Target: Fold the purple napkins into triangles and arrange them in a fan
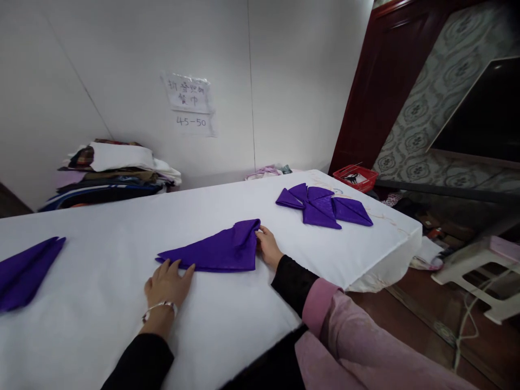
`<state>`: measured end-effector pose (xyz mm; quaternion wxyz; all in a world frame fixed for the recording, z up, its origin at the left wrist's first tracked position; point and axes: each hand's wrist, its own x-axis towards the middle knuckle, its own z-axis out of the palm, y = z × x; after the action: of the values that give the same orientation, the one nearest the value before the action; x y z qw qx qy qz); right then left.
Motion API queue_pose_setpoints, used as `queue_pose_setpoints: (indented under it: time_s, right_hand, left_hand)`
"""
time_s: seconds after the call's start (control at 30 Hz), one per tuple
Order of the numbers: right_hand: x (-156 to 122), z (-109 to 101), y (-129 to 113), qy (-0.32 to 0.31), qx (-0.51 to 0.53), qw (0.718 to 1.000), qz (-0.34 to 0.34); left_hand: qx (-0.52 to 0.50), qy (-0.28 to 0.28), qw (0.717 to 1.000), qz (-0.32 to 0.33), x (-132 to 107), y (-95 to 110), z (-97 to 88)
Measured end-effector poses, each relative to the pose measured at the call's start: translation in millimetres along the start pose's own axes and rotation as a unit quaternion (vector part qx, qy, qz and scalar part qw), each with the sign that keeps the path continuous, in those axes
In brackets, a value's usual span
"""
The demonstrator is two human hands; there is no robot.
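Observation:
A purple cloth napkin, folded into a long triangle, lies on the white-covered table in front of me. My left hand rests flat with its fingers apart, fingertips touching the near edge by the narrow left tip. At the wide right end, my right hand pinches the napkin's raised, curled fold; some of its fingertips are hidden behind the cloth. Another folded purple napkin lies at the far left, cut off by the view's edge. Several more folded purple napkins sit grouped at the back right.
The white tablecloth hangs over the table's right edge. Stacked clothes stand behind the table at left. A red basket is beyond the far right corner. A white stool stands on the floor at right. Paper signs hang on the wall.

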<state>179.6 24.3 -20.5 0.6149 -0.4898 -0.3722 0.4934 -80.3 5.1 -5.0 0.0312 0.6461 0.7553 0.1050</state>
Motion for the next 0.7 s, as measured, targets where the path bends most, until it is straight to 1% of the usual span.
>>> queue_pose_setpoints:
  time_s: [0.1, 0.17, 0.27, 0.33, 0.53, 0.6, 0.7]
  right_hand:
    - [-1, 1, 2, -0.003, 0.046, 0.999, 0.005]
    - [1, 0, 5, 0.004, 0.043, 0.999, -0.01]
    - [7, -3, 10, 0.029, -0.042, 0.997, -0.058]
    - [11, -8, 12, 0.04, -0.098, 0.992, -0.073]
    - [21, -23, 13, 0.07, -0.15, 0.985, -0.051]
    - [21, -27, 13, 0.062, -0.2, 0.975, -0.073]
    - [18, -29, 12, 0.035, -0.302, 0.942, -0.142]
  left_hand:
    - [-0.002, 0.001, 1.0, 0.001, 1, -1, 2.9]
    - [-0.004, 0.007, 1.0, 0.002, 2, -2, 5.6]
    - [-0.007, 0.026, 1.0, 0.013, -1, -2, 8.0]
    - [-0.008, 0.04, 0.999, 0.022, -4, -1, 7.9]
    - [-0.022, 0.026, 0.999, 0.01, -7, -1, 7.3]
    - [-0.031, 0.029, 0.999, 0.007, -8, -2, 7.3]
    - [-0.051, 0.036, 0.998, 0.002, -9, -1, 6.5]
